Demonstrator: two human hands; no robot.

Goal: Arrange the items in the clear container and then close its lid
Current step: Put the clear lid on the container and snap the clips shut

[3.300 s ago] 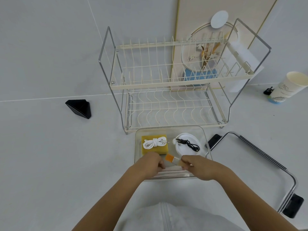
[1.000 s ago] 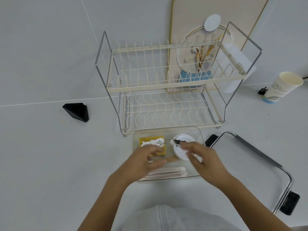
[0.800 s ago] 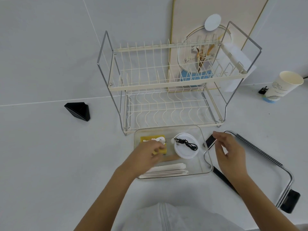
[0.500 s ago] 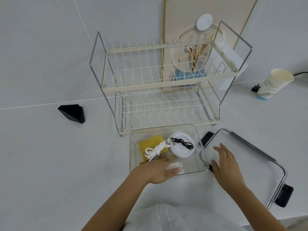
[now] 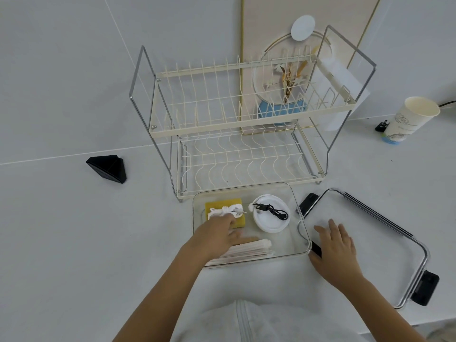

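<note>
The clear container [image 5: 299, 213] stands in front of me on the white counter. Inside lie a yellow sponge [image 5: 238, 203] with a coiled white cord [image 5: 225, 210] on it, a white round lid [image 5: 270, 222] carrying a black cable [image 5: 271, 210], and a bundle of pale sticks [image 5: 249, 249] along the near wall. My left hand [image 5: 217, 236] reaches into the container, fingers apart, resting over the sponge's near edge and the sticks. My right hand [image 5: 336, 248] lies flat and open on the container's clear lid [image 5: 370, 243], which rests on the counter to the right, with black clips.
A two-tier cream dish rack [image 5: 244, 124] stands right behind the container. A black wedge-shaped object [image 5: 107, 168] sits at the left. A paper cup [image 5: 408, 119] stands at the far right. A framed picture [image 5: 296, 45] leans on the wall behind the rack.
My right hand left the container, swung right and settled flat on the lid. My left hand stayed inside the container, shifting between the sponge and the sticks.
</note>
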